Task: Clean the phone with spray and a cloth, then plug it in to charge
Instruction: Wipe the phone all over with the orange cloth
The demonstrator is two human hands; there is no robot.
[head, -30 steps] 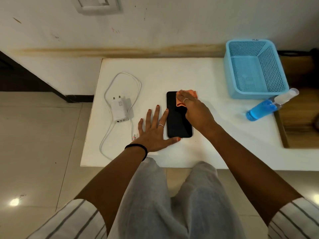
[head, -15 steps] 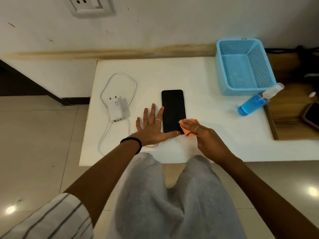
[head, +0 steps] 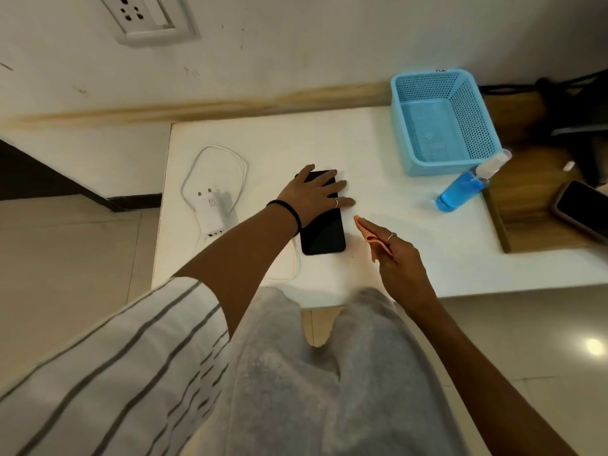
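Note:
A black phone [head: 324,235] lies face up on the white table [head: 296,139]. My left hand [head: 309,195] rests across its upper half, fingers spread and reaching over the right edge, thumb at the top left corner. To the right of the phone, my right hand [head: 398,261] holds an orange cloth [head: 370,230], just clear of the screen. A white charger [head: 212,209] with its looped cable [head: 214,153] lies left of the phone. The blue spray bottle [head: 460,189] lies on its side at the right.
A light blue mesh basket [head: 437,167] stands at the table's back right. A wall socket [head: 144,18] sits above, at the upper left. Another phone [head: 582,209] lies on a wooden surface [head: 526,199] to the right. My knees are under the table's front edge.
My left hand moved from beside the phone onto its upper half. My right hand wiped down the screen with the cloth, then drew off to the phone's right side.

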